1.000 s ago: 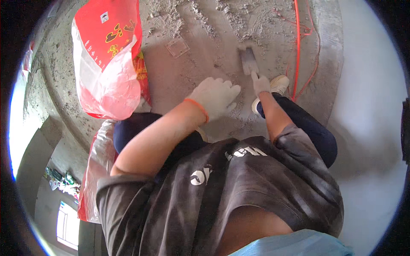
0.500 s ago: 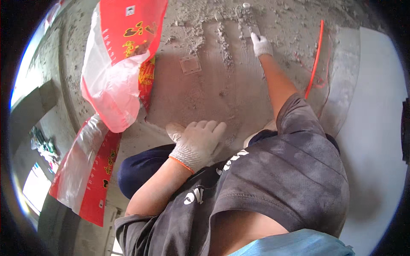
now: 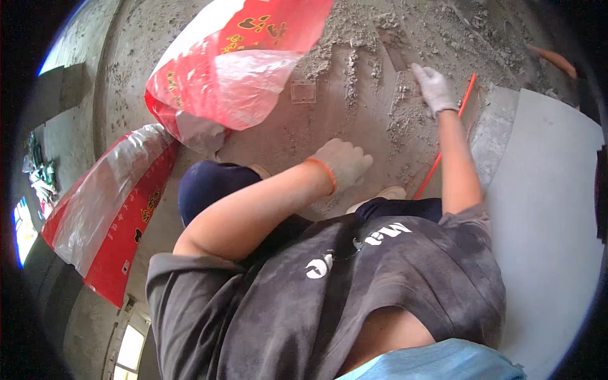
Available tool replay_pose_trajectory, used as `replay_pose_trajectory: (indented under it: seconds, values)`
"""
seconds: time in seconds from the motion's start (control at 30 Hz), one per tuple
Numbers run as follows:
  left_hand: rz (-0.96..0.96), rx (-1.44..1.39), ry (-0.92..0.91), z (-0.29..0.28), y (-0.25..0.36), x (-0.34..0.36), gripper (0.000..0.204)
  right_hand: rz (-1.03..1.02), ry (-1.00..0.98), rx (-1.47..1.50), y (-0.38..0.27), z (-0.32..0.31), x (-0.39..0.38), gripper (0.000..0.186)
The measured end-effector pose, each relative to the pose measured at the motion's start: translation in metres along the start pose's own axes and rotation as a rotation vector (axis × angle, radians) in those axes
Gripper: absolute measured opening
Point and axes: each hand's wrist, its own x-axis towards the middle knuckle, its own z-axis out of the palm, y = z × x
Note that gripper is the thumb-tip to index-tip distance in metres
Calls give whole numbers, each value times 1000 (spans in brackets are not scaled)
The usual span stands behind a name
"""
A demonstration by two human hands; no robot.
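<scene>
My right hand point(image 3: 435, 88), in a pale work glove, stretches out ahead and grips a flat trowel point(image 3: 394, 54). The trowel's blade rests among loose grey mortar point(image 3: 380, 79) on the rough floor; its handle is hidden by the glove. Nearer my body, my left hand point(image 3: 345, 163), in a similar glove with an orange cuff edge, hovers in front of my chest. Its fingers curl in, and nothing shows in them. A square plate point(image 3: 303, 91) is set in the smoothed grey surface to the left of the mortar ridges.
Large red and clear plastic sheets point(image 3: 253, 82) hang over the left side. An orange pipe point(image 3: 467, 95) runs along the right, beside a pale grey panel point(image 3: 544, 209). Another person's arm point(image 3: 552, 60) reaches in at the far right. Clutter point(image 3: 43, 180) lies far left.
My view has turned, so the sheets and floor sit further right. My right hand has drawn the trowel somewhat nearer. My left hand's fingers have curled in. Another person's arm has come into view.
</scene>
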Motion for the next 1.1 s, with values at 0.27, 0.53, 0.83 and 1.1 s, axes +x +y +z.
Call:
replay_pose_trajectory:
  seconds: [0.27,0.53,0.83,1.1]
  values:
    - [54,1,-188,-12,-17,25,29,-684,135,-665,-216,-18,-98,47]
    - [212,-40,-358,10,4,27,29,-519,397,-657,-204,11,-108,41]
    - [258,89,-334,18,-11,10,31,368,216,-19,112,181,-194,55]
    - [177,40,-179,5,-24,-26,36,346,144,11,125,255,-97,59]
